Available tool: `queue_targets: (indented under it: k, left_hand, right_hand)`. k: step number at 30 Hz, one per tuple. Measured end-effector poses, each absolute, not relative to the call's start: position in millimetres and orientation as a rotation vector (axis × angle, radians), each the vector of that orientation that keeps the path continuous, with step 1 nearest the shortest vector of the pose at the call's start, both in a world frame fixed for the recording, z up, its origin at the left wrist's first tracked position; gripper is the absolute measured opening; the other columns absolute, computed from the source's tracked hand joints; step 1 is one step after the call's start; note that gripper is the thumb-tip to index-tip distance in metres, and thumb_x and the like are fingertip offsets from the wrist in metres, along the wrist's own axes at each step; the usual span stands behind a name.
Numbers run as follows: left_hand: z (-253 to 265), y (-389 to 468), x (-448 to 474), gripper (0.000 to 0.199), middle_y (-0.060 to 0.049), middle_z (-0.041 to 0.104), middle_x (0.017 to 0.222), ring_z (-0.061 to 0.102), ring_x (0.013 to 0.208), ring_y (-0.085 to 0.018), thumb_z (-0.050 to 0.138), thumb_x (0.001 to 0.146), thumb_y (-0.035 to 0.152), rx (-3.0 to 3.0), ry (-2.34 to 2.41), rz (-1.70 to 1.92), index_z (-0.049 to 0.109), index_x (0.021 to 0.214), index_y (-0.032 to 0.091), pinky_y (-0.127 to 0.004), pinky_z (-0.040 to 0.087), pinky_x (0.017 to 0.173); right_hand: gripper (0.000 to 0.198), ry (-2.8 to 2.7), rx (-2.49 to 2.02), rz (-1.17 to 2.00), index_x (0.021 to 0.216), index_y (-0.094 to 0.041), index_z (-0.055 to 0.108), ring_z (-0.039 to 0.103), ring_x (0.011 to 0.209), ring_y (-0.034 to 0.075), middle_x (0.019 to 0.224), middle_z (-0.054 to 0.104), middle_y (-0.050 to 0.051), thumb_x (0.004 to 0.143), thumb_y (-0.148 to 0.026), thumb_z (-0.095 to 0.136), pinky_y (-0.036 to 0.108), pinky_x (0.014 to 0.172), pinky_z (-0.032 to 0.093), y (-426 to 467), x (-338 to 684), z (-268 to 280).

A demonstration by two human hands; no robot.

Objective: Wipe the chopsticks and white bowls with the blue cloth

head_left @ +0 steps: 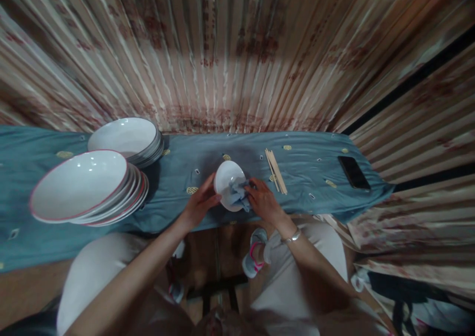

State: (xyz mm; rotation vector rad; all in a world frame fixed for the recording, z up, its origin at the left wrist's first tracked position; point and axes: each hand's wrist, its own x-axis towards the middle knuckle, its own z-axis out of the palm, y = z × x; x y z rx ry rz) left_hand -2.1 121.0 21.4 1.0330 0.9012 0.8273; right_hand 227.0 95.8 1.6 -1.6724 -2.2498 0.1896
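Observation:
A small white bowl is held over the front part of the cloth-covered table, its inside facing me. My left hand grips its left rim, thumb on the near side and fingers around the outside. In my right hand is a crumpled blue-grey cloth, pressed against the inside of the bowl at its right. The fingers of that hand are closed on the cloth. A bracelet sits on my right wrist.
Left on the blue tablecloth stand two stacks of white dishes, a red-rimmed stack in front and another stack behind. Wooden chopsticks lie right of the bowl, and a black phone farther right. Patterned curtains hang behind.

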Motion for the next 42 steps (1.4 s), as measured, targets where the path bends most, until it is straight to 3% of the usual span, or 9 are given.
queue_targets:
  k: [6, 22, 29, 37, 42]
  left_hand:
    - [21.8, 119.8, -1.5, 0.088, -0.009, 0.056, 0.139, 0.052, 0.126, -0.034, 0.077, 0.069, 0.041, 0.997, 0.895, 0.847, 0.038, 0.146, 0.027, -0.049, 0.047, 0.1]
    - [18.5, 120.5, -2.0, 0.089, -0.009, 0.062, 0.132, 0.061, 0.112, -0.03, 0.078, 0.066, 0.043, 0.998, 0.863, 0.878, 0.041, 0.145, 0.028, -0.044, 0.05, 0.093]
    - [13.2, 120.7, -1.8, 0.092, -0.012, 0.062, 0.131, 0.062, 0.112, -0.031, 0.076, 0.068, 0.042, 1.011, 0.851, 0.894, 0.035, 0.148, 0.023, -0.041, 0.051, 0.091]
    - [17.7, 119.6, -2.0, 0.078, -0.009, 0.056, 0.141, 0.054, 0.124, -0.032, 0.07, 0.071, 0.053, 0.941, 0.999, 0.88, 0.048, 0.141, 0.026, -0.044, 0.049, 0.096]
    - [16.5, 116.8, -1.0, 0.074, -0.011, 0.056, 0.14, 0.054, 0.124, -0.035, 0.066, 0.073, 0.06, 0.908, 0.971, 0.894, 0.055, 0.135, 0.023, -0.044, 0.053, 0.092]
  right_hand:
    - [0.03, -2.252, -1.539, 0.344, 0.111, -0.019, 0.069, 0.053, 0.119, 0.027, 0.129, 0.058, 0.015, 0.087, -0.011, 0.052, 0.048, 0.103, 0.045, 83.9, 232.0, -2.5]
    - [0.019, -2.109, -1.181, 0.758, 0.102, -0.025, 0.075, 0.065, 0.101, 0.019, 0.105, 0.073, 0.005, 0.092, -0.025, 0.059, 0.033, 0.089, 0.051, 76.6, 208.3, 11.7]
    - [0.02, -1.994, -1.148, 0.862, 0.083, -0.024, 0.076, 0.067, 0.096, 0.018, 0.095, 0.075, 0.005, 0.092, -0.028, 0.058, 0.032, 0.087, 0.052, 83.2, 193.1, 21.2]
    - [0.024, -1.789, -1.115, 1.083, 0.091, -0.024, 0.076, 0.068, 0.096, 0.017, 0.104, 0.074, 0.004, 0.091, -0.037, 0.057, 0.029, 0.087, 0.051, 95.5, 176.7, 34.2]
    - [0.024, -1.71, -1.113, 1.108, 0.088, -0.021, 0.076, 0.068, 0.087, 0.017, 0.094, 0.074, 0.004, 0.087, -0.039, 0.06, 0.027, 0.08, 0.05, 108.8, 170.8, 29.0]
